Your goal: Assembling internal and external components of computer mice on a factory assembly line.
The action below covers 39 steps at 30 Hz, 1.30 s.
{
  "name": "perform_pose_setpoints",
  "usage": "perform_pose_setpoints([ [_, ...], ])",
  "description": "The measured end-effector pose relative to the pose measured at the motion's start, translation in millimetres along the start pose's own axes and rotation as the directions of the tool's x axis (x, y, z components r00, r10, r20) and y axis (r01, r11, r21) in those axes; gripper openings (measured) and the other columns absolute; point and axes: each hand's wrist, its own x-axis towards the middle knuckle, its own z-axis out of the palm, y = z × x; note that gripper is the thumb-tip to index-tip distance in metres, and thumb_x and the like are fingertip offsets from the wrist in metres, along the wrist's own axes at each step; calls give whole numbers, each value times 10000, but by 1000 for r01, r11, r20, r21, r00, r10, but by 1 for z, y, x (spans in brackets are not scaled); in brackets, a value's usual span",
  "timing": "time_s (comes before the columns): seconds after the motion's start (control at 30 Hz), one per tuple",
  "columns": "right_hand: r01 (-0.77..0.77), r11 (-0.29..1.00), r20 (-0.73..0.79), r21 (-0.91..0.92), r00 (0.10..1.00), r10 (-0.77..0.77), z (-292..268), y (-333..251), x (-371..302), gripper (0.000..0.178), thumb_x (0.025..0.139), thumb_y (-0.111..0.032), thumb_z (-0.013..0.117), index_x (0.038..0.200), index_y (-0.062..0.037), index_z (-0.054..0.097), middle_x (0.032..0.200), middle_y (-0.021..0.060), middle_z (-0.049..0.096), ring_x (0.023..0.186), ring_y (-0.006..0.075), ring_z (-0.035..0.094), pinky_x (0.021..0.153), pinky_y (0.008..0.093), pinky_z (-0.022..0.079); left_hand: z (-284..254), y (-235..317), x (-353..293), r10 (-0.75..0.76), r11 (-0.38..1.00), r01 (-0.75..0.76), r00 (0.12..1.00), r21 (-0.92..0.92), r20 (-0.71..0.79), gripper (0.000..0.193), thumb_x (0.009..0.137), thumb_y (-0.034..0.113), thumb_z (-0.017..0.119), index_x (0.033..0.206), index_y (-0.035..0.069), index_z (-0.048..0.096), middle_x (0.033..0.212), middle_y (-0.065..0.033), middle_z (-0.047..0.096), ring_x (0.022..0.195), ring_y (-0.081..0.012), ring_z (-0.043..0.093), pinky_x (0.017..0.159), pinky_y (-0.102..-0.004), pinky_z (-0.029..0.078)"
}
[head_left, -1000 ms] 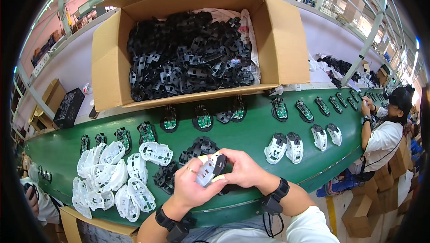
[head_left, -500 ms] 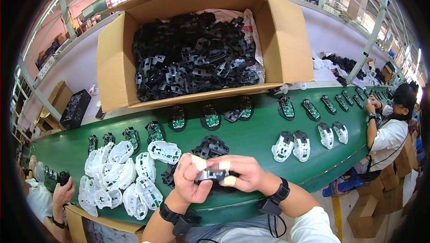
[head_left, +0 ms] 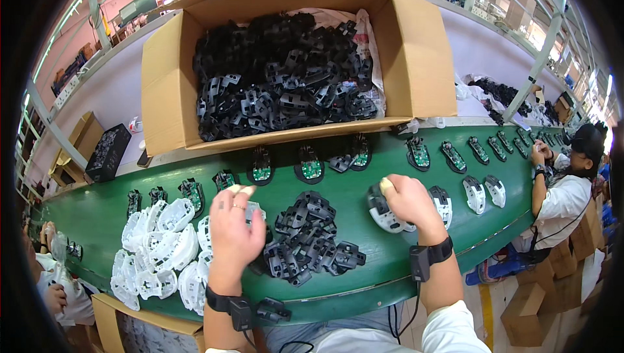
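Observation:
Toward the right, my right hand (head_left: 413,205) grips a white-and-black mouse shell (head_left: 382,212), its thumb side over the black top. It hides part of a like shell behind it. My left hand (head_left: 235,228) is over the edge of a pile of white plastic mouse shells (head_left: 170,249), fingers stretched out and holding nothing I can see. One white shell is partly covered by those fingers. Between my hands lies a heap of loose black plastic parts (head_left: 305,233). A single black part (head_left: 273,309) sits by my left wrist at the near edge.
A big cardboard box (head_left: 292,133) full of black parts stands behind the green belt (head_left: 364,275). Mouse bases with green circuit boards (head_left: 311,169) line its far side. More white-and-black shells (head_left: 474,195) lie rightward. Co-workers are at the right (head_left: 565,190) and left edges.
My hands have parted. The right one has carried the white-and-black shell rightward to the other finished-looking shells; the left has moved leftward to the white pile, uncovering the black heap.

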Motion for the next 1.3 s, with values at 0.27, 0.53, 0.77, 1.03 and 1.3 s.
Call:
perform_pose_setpoints([
  [0.27, 395, 867, -348, -304, 801, -487, 40, -17, 29, 476, 817, -198, 757, 1255, -52, 643, 1337, 165, 638, 1262, 355, 582, 1042, 464, 478, -8, -26, -11, -328, 926, 188, 826, 326, 457, 670, 766, 351, 733, 1342, 19, 643, 1414, -261, 569, 1299, -401, 561, 1099, -449, 454],
  [0.53, 318, 838, -124, -444, 904, -409, 80, -34, 96, 372, 885, -269, 710, 1206, -86, 663, 1141, 121, 673, 1110, 298, 618, 950, 433, 528, 2, -37, -13, -344, 930, 257, 858, 262, 381, 493, 840, 335, 736, 1247, 62, 682, 1198, -201, 683, 1063, -369, 682, 884, -467, 557],
  [0.77, 462, 872, -53, -159, 878, -475, 78, -51, 21, 304, 940, -277, 635, 1116, -29, 641, 1080, 195, 705, 1008, 399, 681, 869, 501, 554, 12, -16, -9, -241, 969, 242, 970, 61, -10, 389, 870, 177, 677, 1203, 13, 559, 825, -219, 699, 776, -431, 688, 679, -515, 543],
  [1.03, 648, 755, -415, -99, 663, -623, 87, -26, 20, 235, 891, -71, 623, 1113, -26, 688, 1046, 165, 713, 1004, 372, 668, 875, 470, 546, 25, 23, -9, -169, 939, 166, 985, -302, 15, 479, 885, 207, 677, 1273, -25, 518, 799, -229, 692, 708, -421, 688, 647, -493, 551],
  [1.3, 666, 726, -227, -171, 691, -686, 86, -12, 13, 357, 860, -106, 670, 1214, -64, 675, 1213, 117, 698, 1041, 345, 665, 899, 441, 556, 28, 14, -11, -295, 771, 243, 955, -589, 8, 499, 839, 228, 779, 1197, 20, 502, 882, -177, 725, 770, -334, 742, 685, -392, 574],
])
